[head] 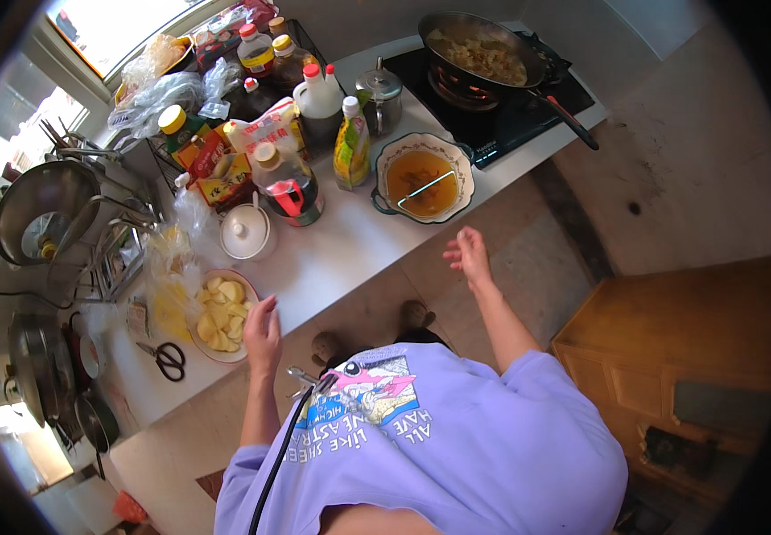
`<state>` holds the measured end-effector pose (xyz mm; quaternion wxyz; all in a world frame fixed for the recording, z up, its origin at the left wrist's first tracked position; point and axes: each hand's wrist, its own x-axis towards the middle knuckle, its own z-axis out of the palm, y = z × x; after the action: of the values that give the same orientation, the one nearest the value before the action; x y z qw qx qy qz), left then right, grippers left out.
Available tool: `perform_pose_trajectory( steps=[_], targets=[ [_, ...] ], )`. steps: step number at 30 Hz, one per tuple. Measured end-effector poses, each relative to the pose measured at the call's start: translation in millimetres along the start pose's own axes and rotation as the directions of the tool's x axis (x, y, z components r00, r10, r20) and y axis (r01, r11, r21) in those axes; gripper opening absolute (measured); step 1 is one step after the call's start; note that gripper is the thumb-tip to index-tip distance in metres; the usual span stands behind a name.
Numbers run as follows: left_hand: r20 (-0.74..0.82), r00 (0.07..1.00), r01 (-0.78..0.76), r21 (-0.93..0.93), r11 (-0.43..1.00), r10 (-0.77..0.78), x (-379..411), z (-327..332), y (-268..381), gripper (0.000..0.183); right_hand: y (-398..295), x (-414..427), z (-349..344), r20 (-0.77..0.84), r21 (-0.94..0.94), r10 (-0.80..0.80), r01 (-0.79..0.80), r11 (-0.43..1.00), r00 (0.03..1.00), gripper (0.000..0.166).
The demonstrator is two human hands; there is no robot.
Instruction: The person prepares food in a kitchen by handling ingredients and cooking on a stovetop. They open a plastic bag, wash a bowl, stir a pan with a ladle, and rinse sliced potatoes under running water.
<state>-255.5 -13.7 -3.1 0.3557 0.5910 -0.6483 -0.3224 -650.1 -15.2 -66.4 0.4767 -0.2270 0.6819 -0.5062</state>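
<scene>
My left hand (265,334) hangs with loosely curved fingers at the right side of a red-rimmed bowl (251,289) of peeled, sliced potatoes (225,314); whether it touches the rim cannot be told. I see nothing held in it. Out past the counter's front edge, my right hand (471,255) is raised with its fingers apart and nothing in them. Nearest to that hand is a scalloped two-handled ceramic bowl (388,158) of amber broth with dark bits in it.
A wok (475,57) of simmering food sits on the glowing ceramic cooktop (492,134), its handle jutting past the front edge. Bottles, a metal pot (380,100) and a lidded white jar (246,233) crowd the counter. Black-handled scissors (170,362) lie left. A wooden cabinet (679,334) stands right.
</scene>
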Motion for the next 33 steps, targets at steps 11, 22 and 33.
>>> perform_pose_trajectory(
  steps=[11,22,33],
  targets=[
    [0.448,0.821,0.546,-0.436,0.715,-0.353,64,162,69,0.042,-61,101,-47,0.167,-0.216,-0.172,0.206,0.954,0.971,0.048],
    [0.601,0.702,0.706,-0.655,0.269,-0.382,136,210,72,0.043,-57,151,-35,0.417,-0.147,-0.001,0.069,0.987,0.909,0.05],
    [0.558,0.726,0.664,-0.721,0.199,-0.402,125,230,79,0.042,-43,140,-27,0.471,0.136,0.049,-0.127,0.982,0.881,0.039]
  ],
)
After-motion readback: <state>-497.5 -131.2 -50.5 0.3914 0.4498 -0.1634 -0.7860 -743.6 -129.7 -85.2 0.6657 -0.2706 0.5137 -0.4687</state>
